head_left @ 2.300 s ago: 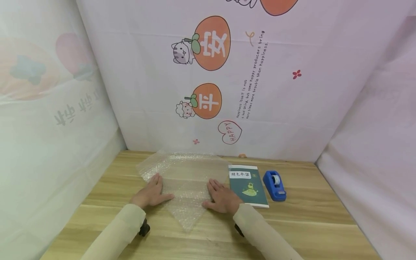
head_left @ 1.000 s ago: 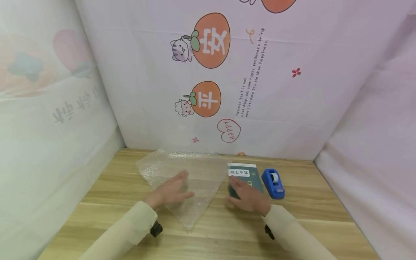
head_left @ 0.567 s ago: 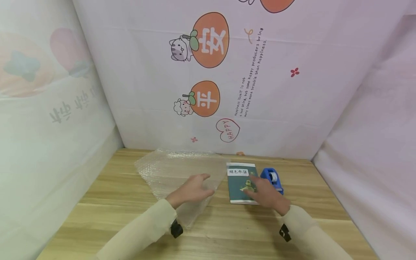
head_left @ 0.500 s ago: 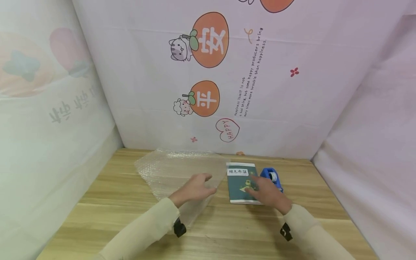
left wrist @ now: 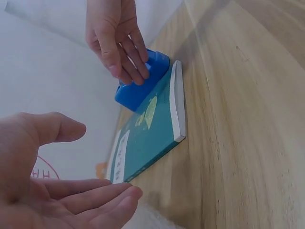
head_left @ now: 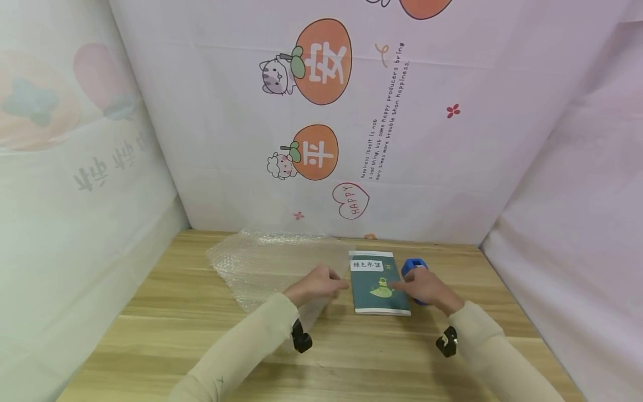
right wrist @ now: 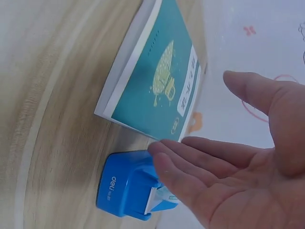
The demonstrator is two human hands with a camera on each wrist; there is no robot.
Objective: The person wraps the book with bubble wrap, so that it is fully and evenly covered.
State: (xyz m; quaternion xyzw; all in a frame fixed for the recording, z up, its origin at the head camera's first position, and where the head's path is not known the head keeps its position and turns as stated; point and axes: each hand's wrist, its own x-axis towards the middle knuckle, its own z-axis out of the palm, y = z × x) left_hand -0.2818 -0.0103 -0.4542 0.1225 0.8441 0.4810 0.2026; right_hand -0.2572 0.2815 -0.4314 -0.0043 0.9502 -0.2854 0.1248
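A green book point(head_left: 372, 287) with a white label and white edges lies flat on the table. My left hand point(head_left: 320, 283) is just off its left side, fingers loosely bent and thumb apart, holding nothing. On the other side my right hand point(head_left: 427, 287) hovers between the book and a blue tape dispenser point(head_left: 413, 264), partly covering the dispenser. In the right wrist view the right fingers point(right wrist: 205, 164) reach near the book's edge, thumb spread; whether they touch it I cannot tell. Clear bubble wrap point(head_left: 281, 262) lies spread out under and behind my left hand.
The wooden table point(head_left: 201, 346) runs up to white printed cloth point(head_left: 241, 139) at the back. Cloth walls also stand at the left and right. Near the book's upper left corner lies the right tip of the bubble wrap.
Both hands have left the bubble wrap, where they lay flat, and moved right to either side of the book. The book, dispenser and wrap keep their places.
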